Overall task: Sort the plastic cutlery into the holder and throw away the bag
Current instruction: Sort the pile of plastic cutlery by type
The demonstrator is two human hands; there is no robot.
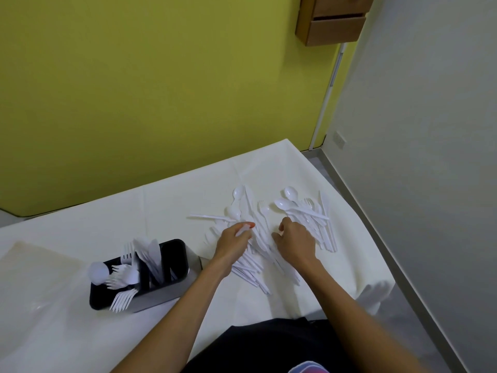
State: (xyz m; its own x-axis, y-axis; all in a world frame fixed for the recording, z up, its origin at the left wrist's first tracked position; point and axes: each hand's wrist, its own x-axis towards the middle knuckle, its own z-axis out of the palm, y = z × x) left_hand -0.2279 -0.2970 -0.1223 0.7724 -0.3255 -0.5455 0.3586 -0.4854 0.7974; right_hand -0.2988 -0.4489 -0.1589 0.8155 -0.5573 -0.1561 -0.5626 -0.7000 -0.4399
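Observation:
A pile of white plastic cutlery (271,227), spoons, forks and knives mixed, lies spread on the white table cover (166,200). My left hand (234,243) rests on the pile's left part, fingers closed around white handles. On the pile's middle sits my right hand (295,242), its fingers curled down among the pieces. The black and steel holder (183,278) stands to the left, with forks, knives and a spoon (98,273) sticking out of its compartments. The clear plastic bag (40,267) lies flat at the far left.
The table's right edge (376,254) drops to a grey floor beside a grey wall. A yellow-green wall stands behind the table, and a wooden box (333,20) hangs high on it.

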